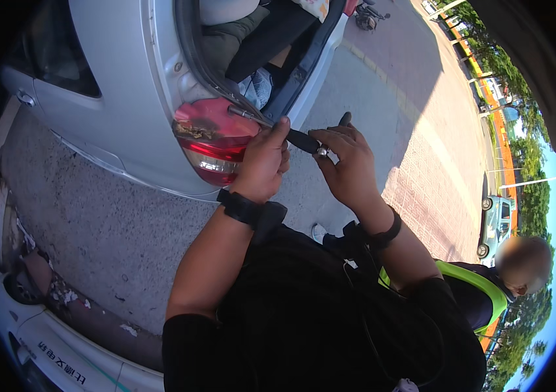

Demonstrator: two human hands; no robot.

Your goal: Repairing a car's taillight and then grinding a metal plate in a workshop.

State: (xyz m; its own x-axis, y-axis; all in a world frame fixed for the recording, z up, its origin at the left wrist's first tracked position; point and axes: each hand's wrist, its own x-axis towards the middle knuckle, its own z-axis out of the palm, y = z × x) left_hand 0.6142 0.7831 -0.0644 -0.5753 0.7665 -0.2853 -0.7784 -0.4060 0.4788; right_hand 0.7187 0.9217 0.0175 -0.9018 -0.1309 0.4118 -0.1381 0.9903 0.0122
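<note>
A socket driver with a black handle and a metal shaft lies across my two hands, its socket end pointing at the edge of the trunk opening. My left hand is closed around the shaft near the handle, in front of the tail light. My right hand grips the back of the handle, where a shiny metal piece shows by the fingers. The red and clear tail light has a dark, scorched-looking patch on its upper part. Whether the socket touches anything, I cannot tell.
The silver car's trunk stands open, with dark cloth and a plastic bag inside. Behind me on the right is a person in a yellow-green vest. A white car stands lower left, a motorbike at the top.
</note>
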